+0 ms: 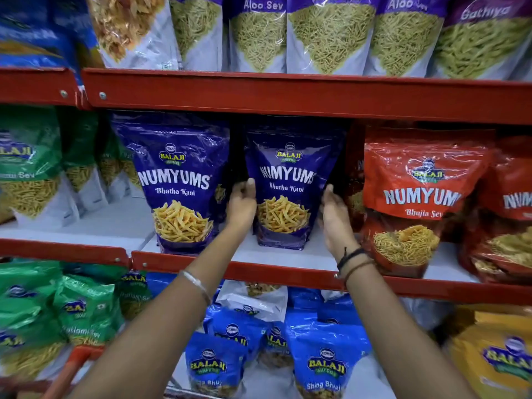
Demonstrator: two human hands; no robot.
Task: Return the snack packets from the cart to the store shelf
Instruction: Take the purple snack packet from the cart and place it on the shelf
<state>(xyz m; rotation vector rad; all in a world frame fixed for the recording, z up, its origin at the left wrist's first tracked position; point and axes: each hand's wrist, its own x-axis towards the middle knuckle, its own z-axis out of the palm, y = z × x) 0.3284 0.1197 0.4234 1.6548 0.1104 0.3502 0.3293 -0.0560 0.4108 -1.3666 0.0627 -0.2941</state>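
Note:
A purple Numyums Bhatha Kani packet (pixel 289 180) stands upright on the middle shelf (pixel 288 270), a little back from the red front rail. My left hand (pixel 241 203) presses its left edge, thumb on the front. On the packet's right edge rests my right hand (pixel 334 214), fingers reaching behind it. Both hands hold the packet between them. A second identical purple packet (pixel 175 182) stands to its left, nearer the front. The cart's orange handle (pixel 67 370) shows at the bottom left.
Red Bhujia Sev packets (pixel 423 197) crowd the shelf on the right. Green sev packets (pixel 31 174) stand at the left. Aloo Sev bags (pixel 331 33) fill the shelf above. Blue Shing Bhujia packets (pixel 325 361) and a yellow packet (pixel 495 355) lie below.

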